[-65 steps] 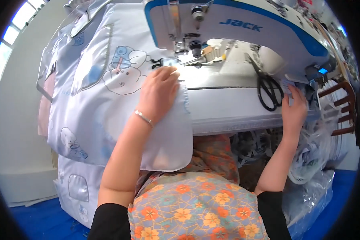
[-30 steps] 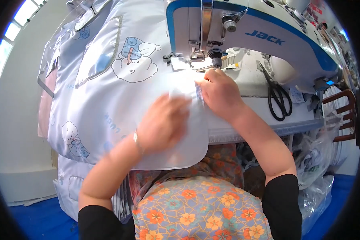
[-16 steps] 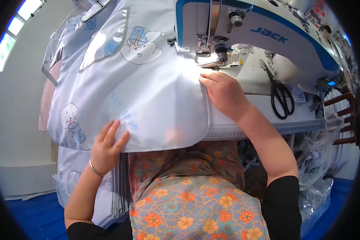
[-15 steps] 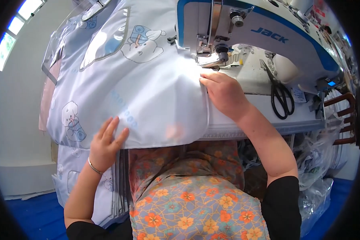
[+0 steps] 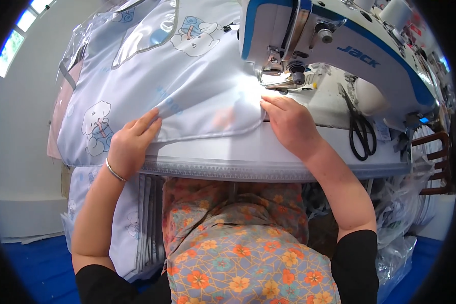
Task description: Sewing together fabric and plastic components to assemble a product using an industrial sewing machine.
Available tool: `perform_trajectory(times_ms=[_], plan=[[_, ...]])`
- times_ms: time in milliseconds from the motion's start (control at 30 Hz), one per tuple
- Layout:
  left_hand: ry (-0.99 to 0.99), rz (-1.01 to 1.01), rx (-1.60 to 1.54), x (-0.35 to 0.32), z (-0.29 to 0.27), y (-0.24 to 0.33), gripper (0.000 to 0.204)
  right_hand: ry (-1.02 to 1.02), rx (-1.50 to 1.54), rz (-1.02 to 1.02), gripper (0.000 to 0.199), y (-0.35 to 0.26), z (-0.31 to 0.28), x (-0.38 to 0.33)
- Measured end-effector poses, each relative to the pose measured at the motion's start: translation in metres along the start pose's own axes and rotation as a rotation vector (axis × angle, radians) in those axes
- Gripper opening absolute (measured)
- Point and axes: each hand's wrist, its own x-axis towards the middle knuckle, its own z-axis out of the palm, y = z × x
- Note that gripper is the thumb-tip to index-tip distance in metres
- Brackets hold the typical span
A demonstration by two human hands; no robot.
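Note:
A white cloth piece (image 5: 192, 109) printed with cartoon puppies and blue cups is spread over the sewing table, its right edge running up to the presser foot of a white and blue sewing machine (image 5: 271, 38). My left hand (image 5: 131, 144) lies on the cloth near its front edge, fingers stretched out flat. Close in front of the lit needle area, my right hand (image 5: 291, 121) pinches the cloth's right edge between thumb and fingers. The needle itself is hard to make out in the glare. A clear window (image 5: 152, 35) with grey trim is set in the cloth.
Black-handled scissors (image 5: 361, 131) lie on the table right of my right hand. A measuring scale (image 5: 228, 169) runs along the table's front edge. Stacked printed cloth pieces (image 5: 124, 218) hang at the lower left. Clear plastic bags (image 5: 397, 253) and a brown chair (image 5: 433, 157) are at right.
The cloth's front edge has moved away from me and toward the machine, uncovering the table's front edge. My left hand has slid forward with it. The right hand keeps its pinch beside the presser foot.

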Motion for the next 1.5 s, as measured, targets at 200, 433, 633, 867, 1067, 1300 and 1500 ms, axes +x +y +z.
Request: perform_trajectory(times_ms=[200,433,633,867,1067,1300,1500], plan=[[-0.047,0.045,-0.007,0.004,0.006,0.0,0.041,-0.029,-0.062,0.021,0.029,-0.005,0.002,0.005],[-0.113,0.103,0.054,0.008,-0.009,0.037,0.04,-0.037,-0.067,0.035,0.032,-0.006,0.003,0.009],[-0.258,0.193,-0.03,0.015,-0.026,0.098,0.041,-0.036,-0.054,0.058,0.034,0.0,0.001,0.01],[-0.318,0.16,-0.254,0.049,-0.021,0.14,0.035,-0.09,-0.028,0.069,0.041,-0.001,-0.005,0.008],[-0.316,-0.072,-0.531,0.087,-0.004,0.156,0.031,-0.09,0.004,0.065,0.041,-0.002,-0.008,0.004],[-0.273,-0.13,-0.882,0.093,-0.021,0.14,0.035,-0.091,0.043,-0.027,0.038,-0.026,-0.024,0.003],[0.306,-0.389,-0.638,0.004,-0.069,0.045,0.031,-0.089,0.179,-0.243,0.042,-0.108,-0.01,0.01]])
